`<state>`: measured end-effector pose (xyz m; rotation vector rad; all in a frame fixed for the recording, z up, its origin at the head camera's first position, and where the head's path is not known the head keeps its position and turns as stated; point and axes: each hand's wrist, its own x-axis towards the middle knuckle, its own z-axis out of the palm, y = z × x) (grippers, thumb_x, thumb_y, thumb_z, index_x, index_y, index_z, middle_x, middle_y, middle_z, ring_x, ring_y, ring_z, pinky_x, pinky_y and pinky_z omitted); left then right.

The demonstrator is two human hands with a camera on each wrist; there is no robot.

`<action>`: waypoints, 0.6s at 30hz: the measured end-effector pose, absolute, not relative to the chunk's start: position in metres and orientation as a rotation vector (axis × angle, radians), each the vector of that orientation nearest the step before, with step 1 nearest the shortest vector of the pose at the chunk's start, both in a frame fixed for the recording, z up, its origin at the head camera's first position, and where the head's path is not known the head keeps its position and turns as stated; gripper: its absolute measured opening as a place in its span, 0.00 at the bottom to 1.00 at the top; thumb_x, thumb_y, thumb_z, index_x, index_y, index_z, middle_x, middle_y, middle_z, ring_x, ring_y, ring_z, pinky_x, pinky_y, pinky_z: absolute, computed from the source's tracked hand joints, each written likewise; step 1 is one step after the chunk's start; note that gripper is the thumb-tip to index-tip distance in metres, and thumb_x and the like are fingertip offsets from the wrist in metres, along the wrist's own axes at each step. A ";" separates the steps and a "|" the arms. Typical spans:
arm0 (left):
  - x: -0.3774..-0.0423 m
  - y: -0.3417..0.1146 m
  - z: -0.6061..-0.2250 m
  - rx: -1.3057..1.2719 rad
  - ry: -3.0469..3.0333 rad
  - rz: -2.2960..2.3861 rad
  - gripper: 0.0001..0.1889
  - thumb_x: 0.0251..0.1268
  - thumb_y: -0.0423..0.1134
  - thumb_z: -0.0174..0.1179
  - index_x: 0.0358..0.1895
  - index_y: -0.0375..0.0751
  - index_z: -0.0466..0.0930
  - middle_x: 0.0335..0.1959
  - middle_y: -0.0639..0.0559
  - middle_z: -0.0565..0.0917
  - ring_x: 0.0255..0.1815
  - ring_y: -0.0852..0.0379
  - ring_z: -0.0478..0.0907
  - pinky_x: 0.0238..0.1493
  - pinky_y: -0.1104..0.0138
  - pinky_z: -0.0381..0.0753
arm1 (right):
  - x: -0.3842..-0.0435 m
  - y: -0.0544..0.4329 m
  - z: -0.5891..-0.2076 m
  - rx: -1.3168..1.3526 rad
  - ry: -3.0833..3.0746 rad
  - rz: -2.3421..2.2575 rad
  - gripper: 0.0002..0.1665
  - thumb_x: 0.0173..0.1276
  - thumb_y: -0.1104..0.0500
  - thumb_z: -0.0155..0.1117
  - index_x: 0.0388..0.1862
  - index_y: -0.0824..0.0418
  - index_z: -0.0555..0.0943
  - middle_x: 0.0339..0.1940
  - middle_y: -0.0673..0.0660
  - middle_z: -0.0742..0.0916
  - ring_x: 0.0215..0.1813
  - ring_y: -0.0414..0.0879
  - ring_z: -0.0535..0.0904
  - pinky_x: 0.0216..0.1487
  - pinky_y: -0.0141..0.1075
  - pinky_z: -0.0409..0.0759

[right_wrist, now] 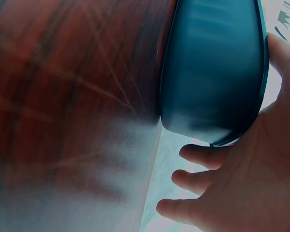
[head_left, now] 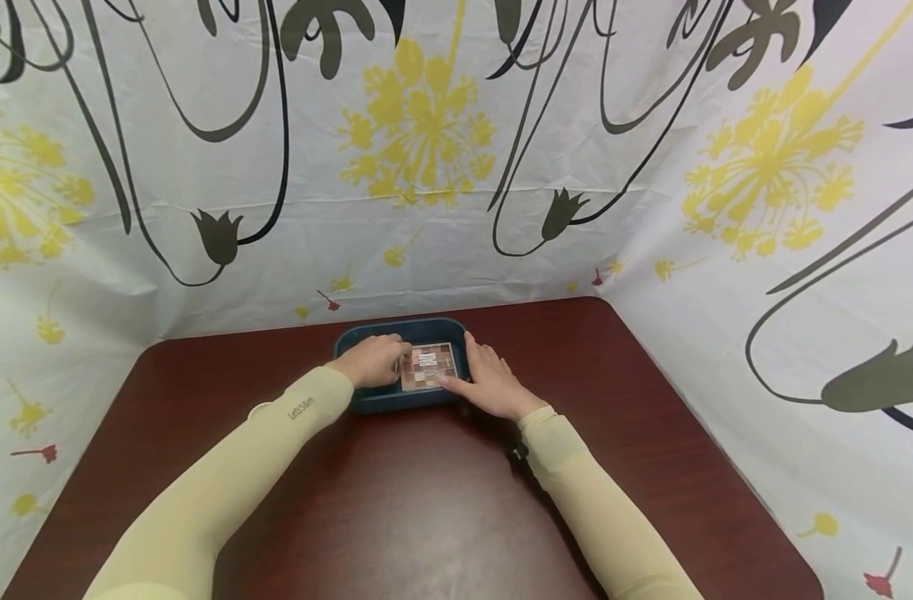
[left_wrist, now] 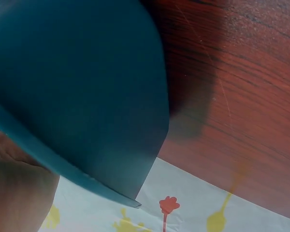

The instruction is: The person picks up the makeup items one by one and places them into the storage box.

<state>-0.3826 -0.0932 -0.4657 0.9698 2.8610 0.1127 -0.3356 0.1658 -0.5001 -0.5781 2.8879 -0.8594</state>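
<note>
A dark teal tray (head_left: pixel 404 403) with rounded corners sits near the table's far edge. In it lies a flat square eyeshadow palette (head_left: pixel 429 368), patterned in brown and pink squares with white lettering. My left hand (head_left: pixel 372 360) reaches over the tray's left end, curled fingers and thumb pinching the palette's left edge. At the right end my right hand (head_left: pixel 494 385) rests on the rim, its thumb over the palette's lower right corner. In the right wrist view its fingers (right_wrist: pixel 195 181) spread fairly straight beside the tray's outer wall (right_wrist: pixel 212 72). The left wrist view shows mostly tray wall (left_wrist: pixel 96 96), the hand partly hidden behind the rim.
Beneath the tray is a dark red wooden table (head_left: pixel 426 500) with rounded corners. A white cloth (head_left: pixel 456 242) printed with yellow flowers and grey tulips hangs behind it and along both sides. Pale yellow sleeves (head_left: pixel 231 475) cover both forearms.
</note>
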 end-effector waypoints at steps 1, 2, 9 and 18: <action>-0.382 -0.094 -0.465 0.973 2.860 0.118 0.23 0.62 0.35 0.68 0.62 0.42 0.80 0.51 0.45 0.80 0.39 0.54 0.76 0.47 0.58 0.81 | -0.335 0.165 -0.500 -0.576 2.887 -0.859 0.62 0.70 0.28 0.55 0.84 0.56 0.36 0.83 0.59 0.53 0.81 0.59 0.47 0.75 0.63 0.47; -0.381 -0.095 -0.465 0.974 2.860 0.129 0.22 0.62 0.35 0.68 0.61 0.42 0.80 0.50 0.45 0.80 0.38 0.54 0.76 0.46 0.58 0.81 | -0.335 0.165 -0.500 -0.573 2.885 -0.862 0.62 0.70 0.28 0.55 0.84 0.56 0.36 0.83 0.59 0.53 0.81 0.59 0.47 0.75 0.63 0.46; -0.377 -0.099 -0.461 0.977 2.876 0.194 0.21 0.66 0.37 0.66 0.62 0.42 0.81 0.52 0.45 0.80 0.40 0.54 0.78 0.48 0.57 0.81 | -0.335 0.165 -0.500 -0.564 2.885 -0.864 0.62 0.69 0.26 0.54 0.84 0.55 0.35 0.83 0.59 0.52 0.82 0.59 0.47 0.75 0.62 0.46; -0.365 -0.104 -0.458 0.971 2.897 0.257 0.20 0.71 0.40 0.61 0.64 0.40 0.78 0.58 0.43 0.78 0.44 0.52 0.78 0.52 0.54 0.80 | -0.335 0.166 -0.500 -0.577 2.883 -0.878 0.63 0.68 0.25 0.54 0.84 0.56 0.36 0.83 0.60 0.52 0.82 0.59 0.47 0.75 0.63 0.46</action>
